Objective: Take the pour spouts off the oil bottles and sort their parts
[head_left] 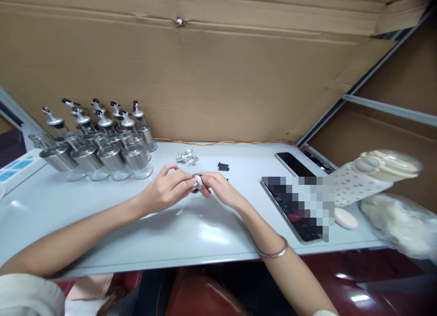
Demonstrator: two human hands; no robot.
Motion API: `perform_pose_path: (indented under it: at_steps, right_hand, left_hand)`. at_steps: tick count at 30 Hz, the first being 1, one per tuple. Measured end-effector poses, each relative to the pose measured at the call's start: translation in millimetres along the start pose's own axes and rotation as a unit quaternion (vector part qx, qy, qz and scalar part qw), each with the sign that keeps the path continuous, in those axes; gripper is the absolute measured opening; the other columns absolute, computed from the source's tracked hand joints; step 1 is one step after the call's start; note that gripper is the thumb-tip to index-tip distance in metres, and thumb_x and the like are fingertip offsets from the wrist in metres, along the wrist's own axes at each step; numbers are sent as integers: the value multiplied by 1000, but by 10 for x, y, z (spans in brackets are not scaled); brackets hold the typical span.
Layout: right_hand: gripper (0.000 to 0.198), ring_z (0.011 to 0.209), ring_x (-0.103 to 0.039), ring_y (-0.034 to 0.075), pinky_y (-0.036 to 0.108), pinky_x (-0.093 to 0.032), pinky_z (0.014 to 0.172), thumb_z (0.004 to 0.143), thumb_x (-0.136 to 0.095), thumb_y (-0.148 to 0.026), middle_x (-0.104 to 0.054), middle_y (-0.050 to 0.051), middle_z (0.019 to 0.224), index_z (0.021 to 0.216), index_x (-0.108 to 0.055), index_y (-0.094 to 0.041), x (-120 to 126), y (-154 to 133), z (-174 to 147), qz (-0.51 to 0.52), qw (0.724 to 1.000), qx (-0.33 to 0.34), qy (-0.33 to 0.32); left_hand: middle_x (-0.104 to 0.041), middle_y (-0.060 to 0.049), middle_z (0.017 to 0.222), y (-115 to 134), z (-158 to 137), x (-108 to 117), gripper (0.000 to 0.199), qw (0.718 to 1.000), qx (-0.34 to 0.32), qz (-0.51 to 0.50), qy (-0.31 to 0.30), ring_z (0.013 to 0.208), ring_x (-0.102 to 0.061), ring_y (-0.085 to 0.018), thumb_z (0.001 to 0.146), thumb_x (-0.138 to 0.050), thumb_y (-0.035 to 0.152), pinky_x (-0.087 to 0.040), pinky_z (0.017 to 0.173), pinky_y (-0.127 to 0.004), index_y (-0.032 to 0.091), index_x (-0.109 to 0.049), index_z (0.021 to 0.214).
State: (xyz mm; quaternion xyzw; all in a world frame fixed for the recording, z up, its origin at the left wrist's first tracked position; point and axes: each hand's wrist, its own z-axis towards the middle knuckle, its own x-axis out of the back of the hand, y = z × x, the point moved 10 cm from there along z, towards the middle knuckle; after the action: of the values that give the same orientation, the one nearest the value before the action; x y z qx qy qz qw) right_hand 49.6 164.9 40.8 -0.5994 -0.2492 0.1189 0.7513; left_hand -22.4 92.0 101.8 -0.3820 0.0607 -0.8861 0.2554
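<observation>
Above the middle of the table, a silver pourer top (197,182) with a dark lower part is held between my two hands. The fingers of my left hand (170,187) pinch it from the left. My right hand (218,187) closes on its right side, its fingertips partly hidden behind the pourer top. Just beyond my hands lie several loose silver pourer tops (187,157) in a small pile. A few small black pieces (223,166) lie to the right of that pile, near my right hand.
Glass bottles with steel sleeves (112,156) stand at the left, the back ones with pourers. A white power strip (22,168) lies at the far left. To the right are a tablet (276,202), a phone (290,163), a spotted bottle (355,181) and a plastic bag (403,225).
</observation>
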Motion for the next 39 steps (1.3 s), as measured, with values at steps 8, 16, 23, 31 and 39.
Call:
perform_pose_path:
  at_steps: [8, 16, 23, 31, 39]
  right_hand:
    - [24, 47, -26, 8, 24, -20, 48, 75, -39, -30, -28, -7, 49, 54, -34, -21, 68, -16, -15, -32, 998, 4, 45]
    - [39, 47, -22, 6, 23, -18, 46, 81, -46, -42, -27, -7, 48, 51, -34, -20, 99, -10, -30, 13, 994, 26, 106]
    - [39, 42, -26, 6, 23, -22, 43, 83, -45, -44, -31, -7, 46, 53, -35, -21, 102, -66, -63, 25, 986, 39, 160]
    - [17, 57, -46, 10, 22, -40, 55, 88, -47, -25, -51, -1, 62, 75, -54, -18, 83, -580, -252, -232, 918, 260, 191]
    - [17, 85, -60, 18, 31, -50, 75, 92, -45, -16, -65, 9, 90, 106, -54, -18, 51, -846, -485, -355, 820, 403, 198]
  left_hand:
    - [-71, 4, 68, 100, 22, 87, 8, 996, -21, 88, 27, 61, -62, -10, 85, -61, 17, -28, 66, -31, 17, -55, 90]
    - [-72, 4, 74, 49, 47, 115, 3, 993, 10, 114, 20, 63, -62, -10, 88, -57, 18, -25, 68, -32, 18, -55, 90]
    - [-66, 5, 62, -157, 120, 96, 15, 992, 91, 84, -32, 58, -55, -12, 94, -47, 22, -17, 63, -34, 16, -55, 83]
    - [-59, 1, 66, -573, -48, -154, 46, 924, 283, -190, -172, 71, -51, -15, 96, -30, 41, -23, 74, -35, 17, -57, 69]
    - [-27, 5, 49, -794, -357, -482, 42, 686, 499, -507, -152, 45, -25, -8, 85, -39, 47, -24, 47, -26, 19, -31, 55]
